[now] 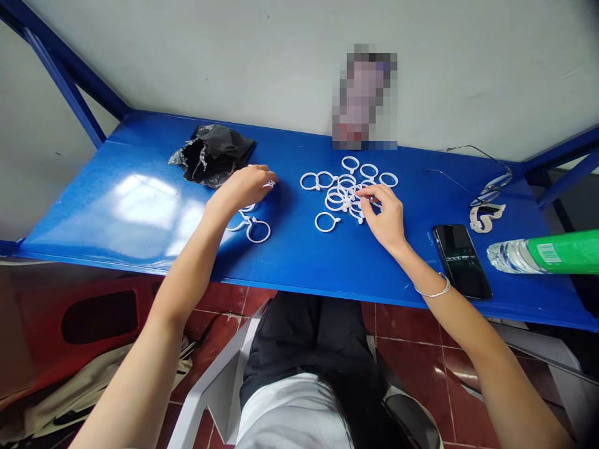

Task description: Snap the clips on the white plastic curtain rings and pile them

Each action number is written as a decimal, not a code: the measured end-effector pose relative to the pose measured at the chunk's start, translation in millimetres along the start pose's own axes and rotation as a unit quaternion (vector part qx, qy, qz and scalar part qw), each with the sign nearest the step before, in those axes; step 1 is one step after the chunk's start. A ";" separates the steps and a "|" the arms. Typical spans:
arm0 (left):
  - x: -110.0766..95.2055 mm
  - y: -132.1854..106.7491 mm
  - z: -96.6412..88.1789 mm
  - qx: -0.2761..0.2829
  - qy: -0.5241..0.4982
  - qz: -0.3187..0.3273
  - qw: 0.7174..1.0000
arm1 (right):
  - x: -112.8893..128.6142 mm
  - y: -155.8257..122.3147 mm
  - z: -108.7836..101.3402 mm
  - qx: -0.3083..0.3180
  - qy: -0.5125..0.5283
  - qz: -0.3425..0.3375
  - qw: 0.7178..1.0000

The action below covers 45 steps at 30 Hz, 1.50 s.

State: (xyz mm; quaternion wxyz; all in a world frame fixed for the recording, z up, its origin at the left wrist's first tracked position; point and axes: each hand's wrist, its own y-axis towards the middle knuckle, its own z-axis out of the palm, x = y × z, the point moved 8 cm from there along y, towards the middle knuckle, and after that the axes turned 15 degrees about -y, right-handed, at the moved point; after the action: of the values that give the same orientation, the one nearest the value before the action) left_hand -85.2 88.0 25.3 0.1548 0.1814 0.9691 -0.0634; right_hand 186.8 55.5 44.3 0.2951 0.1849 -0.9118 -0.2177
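On the blue table (140, 206) lies a pile of white plastic rings (344, 187) at the middle. My right hand (384, 215) rests at the pile's right edge, fingers curled and pinching one ring there. My left hand (243, 187) is further left, fingers closed on a white ring (270, 183) at its fingertips. Under and beside that hand lie a few linked white rings (255, 229).
A crumpled black plastic bag (213, 153) sits at the back left. A dark phone (461, 260), a lying water bottle with a green label (547, 252), glasses (489, 187) and a white clip (485, 217) lie at the right. A white wall backs the table.
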 end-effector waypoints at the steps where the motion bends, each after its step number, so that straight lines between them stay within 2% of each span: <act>1: -5.9 0.2 1.2 0.004 -0.013 0.017 1.000 | 1.5 -0.3 0.6 0.003 0.004 -0.005 1.000; 5: -18.0 -1.0 3.9 0.012 -0.046 0.042 0.998 | 7.5 -1.5 3.1 0.018 0.012 -0.020 1.000; 10: -26.8 -5.2 0.4 0.003 -0.041 0.058 0.997 | 12.6 -3.1 4.6 0.023 0.021 -0.033 0.999; 16: -44.3 -8.7 -17.6 -0.080 -0.037 0.107 0.990 | 13.5 -4.7 5.3 0.020 0.027 -0.037 0.999; 19: -60.8 -12.8 -20.8 -0.128 -0.123 0.153 0.972 | 16.0 -5.2 4.9 0.021 0.029 -0.042 0.998; 21: -74.8 -17.1 -17.0 -0.141 -0.231 0.183 0.945 | 20.2 -6.0 5.0 0.029 0.036 -0.054 0.997; 23: -87.7 -19.3 -5.5 -0.114 -0.368 0.190 0.903 | 27.7 -8.1 5.8 0.043 0.042 -0.084 0.995; 26: -96.8 -17.4 19.5 -0.058 -0.558 0.133 0.817 | 44.5 -14.9 8.4 0.067 0.037 -0.163 0.984; 28: -99.4 -15.1 33.6 -0.029 -0.639 0.096 0.763 | 53.4 -20.0 10.7 0.078 0.023 -0.208 0.975; 30: -99.3 -12.6 42.0 -0.017 -0.690 0.069 0.721 | 56.5 -22.7 12.9 0.085 0.018 -0.219 0.972; 32: -98.7 -10.8 46.1 -0.014 -0.722 0.053 0.690 | 54.9 -22.9 14.5 0.090 0.026 -0.203 0.975; 37: -103.9 -10.3 53.9 0.009 -0.766 0.044 0.641 | 52.7 -23.0 10.3 0.058 0.048 -0.185 0.980; 39: -105.4 -11.0 57.9 0.020 -0.773 0.042 0.633 | 53.9 -23.6 7.2 0.039 0.057 -0.190 0.979; 41: -105.8 -12.0 60.4 0.025 -0.767 0.042 0.640 | 53.8 -23.3 5.8 0.034 0.064 -0.184 0.980; 43: -106.8 -13.5 58.5 0.020 -0.742 0.061 0.668 | 52.2 -22.1 5.5 0.037 0.070 -0.166 0.983; 45: -110.2 -16.3 51.2 0.002 -0.692 0.107 0.714 | 50.7 -20.7 4.7 0.040 0.079 -0.146 0.985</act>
State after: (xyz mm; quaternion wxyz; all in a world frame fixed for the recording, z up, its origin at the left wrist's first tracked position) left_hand 20.6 27.3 13.7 0.7874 0.1895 0.5654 -0.1563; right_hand 149.9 16.0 53.5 0.3240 0.3445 -0.8565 -0.2067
